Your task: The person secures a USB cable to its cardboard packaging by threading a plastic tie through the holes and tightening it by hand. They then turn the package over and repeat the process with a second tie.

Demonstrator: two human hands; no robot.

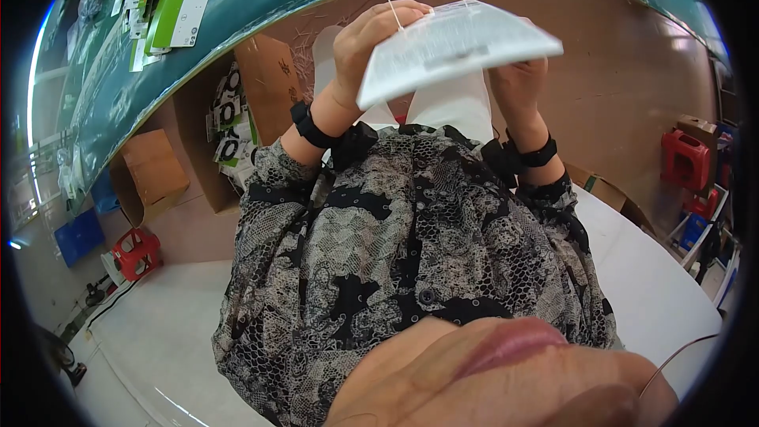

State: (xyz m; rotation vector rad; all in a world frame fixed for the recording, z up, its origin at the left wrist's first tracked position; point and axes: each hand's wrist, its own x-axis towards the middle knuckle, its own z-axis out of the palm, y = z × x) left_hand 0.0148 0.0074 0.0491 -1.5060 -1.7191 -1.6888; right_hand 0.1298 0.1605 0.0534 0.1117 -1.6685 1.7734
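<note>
A white flat card-like package point(458, 49) with small print is held up in front of my body, tilted, its right end slightly blurred. Two thin white cords run from its upper side out of the top of the picture. My left hand point(378, 35) is closed at its upper left edge, fingers curled, the tips near the edge. At the right end, my right hand point(520, 83) grips from beneath; the card hides most of its fingers. Black bands circle both wrists.
A teal work surface point(261, 0) curves across the far side, with green-and-white carded packages point(186, 8) at its left. Below stand a cardboard box point(265, 71) and more carded packages point(231, 122). Red plastic stools point(684, 160) are at the right; another red item point(136, 253) lies left.
</note>
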